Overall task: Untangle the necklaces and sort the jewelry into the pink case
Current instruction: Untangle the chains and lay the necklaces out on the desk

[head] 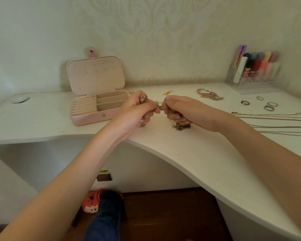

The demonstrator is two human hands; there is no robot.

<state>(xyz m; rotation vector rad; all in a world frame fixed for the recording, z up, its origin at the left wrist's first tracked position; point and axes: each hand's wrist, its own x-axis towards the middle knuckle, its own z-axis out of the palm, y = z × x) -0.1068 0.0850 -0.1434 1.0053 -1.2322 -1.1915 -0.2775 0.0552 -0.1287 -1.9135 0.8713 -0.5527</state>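
Observation:
The pink case (87,117) lies open on the white desk, lid up, its beige compartments holding nothing. Just right of it my left hand (137,110) and my right hand (182,110) pinch a tangled chain knot (159,107) between their fingertips. A dark bunch of the same tangled chains (181,126) hangs down from my right hand onto the desk. Several straightened necklaces (271,121) lie stretched out at the right. Beaded bracelets (209,95), a gold leaf piece (166,92) and a few rings (268,106) rest further back.
A clear organiser (254,77) with coloured tubes stands at the back right by the wall. The desk's curved front edge (163,152) runs below my wrists. A round cable hole (20,99) sits at the back left. My leg and a pink slipper (91,202) show below.

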